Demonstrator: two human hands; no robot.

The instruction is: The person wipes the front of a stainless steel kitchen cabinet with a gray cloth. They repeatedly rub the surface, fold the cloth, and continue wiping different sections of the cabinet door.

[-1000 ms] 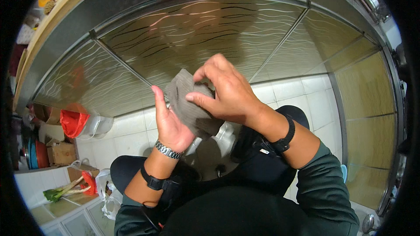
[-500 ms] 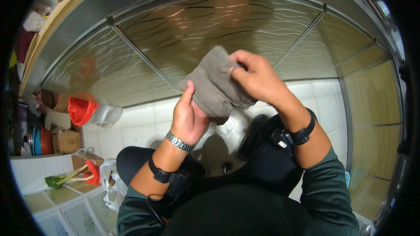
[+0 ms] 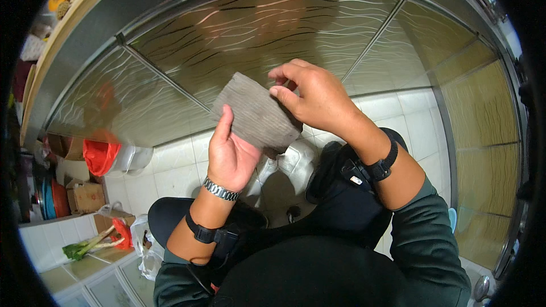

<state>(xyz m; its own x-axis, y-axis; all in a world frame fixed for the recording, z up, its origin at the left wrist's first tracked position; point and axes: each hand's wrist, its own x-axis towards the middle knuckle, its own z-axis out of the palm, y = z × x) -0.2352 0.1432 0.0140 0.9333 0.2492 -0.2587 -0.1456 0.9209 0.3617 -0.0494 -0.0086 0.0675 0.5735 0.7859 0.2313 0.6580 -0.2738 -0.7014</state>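
A grey-brown ribbed cloth (image 3: pixel 256 111), folded into a compact flat piece, rests on my left hand (image 3: pixel 232 156). The left thumb lies over its near-left edge while the fingers are hidden underneath. At the cloth's right edge is my right hand (image 3: pixel 313 91), its fingers loosely bent and a gap between thumb and forefinger. The right thumb tip overlaps the cloth's edge in the picture; whether it touches is hard to tell. Nothing shows between the right fingers.
Glossy cabinet doors (image 3: pixel 239 34) with wavy lines stand just beyond my hands. White tiles (image 3: pixel 176 185) cover the floor. To the left are a red bag (image 3: pixel 100 156), a cardboard box (image 3: pixel 86 196), leafy green vegetables (image 3: pixel 85 247) and a white plastic bag (image 3: pixel 149 250).
The cloth has been folded over into a smaller, flatter piece and shifted left. My right hand has moved left, its grip on the cloth's upper edge loosened.
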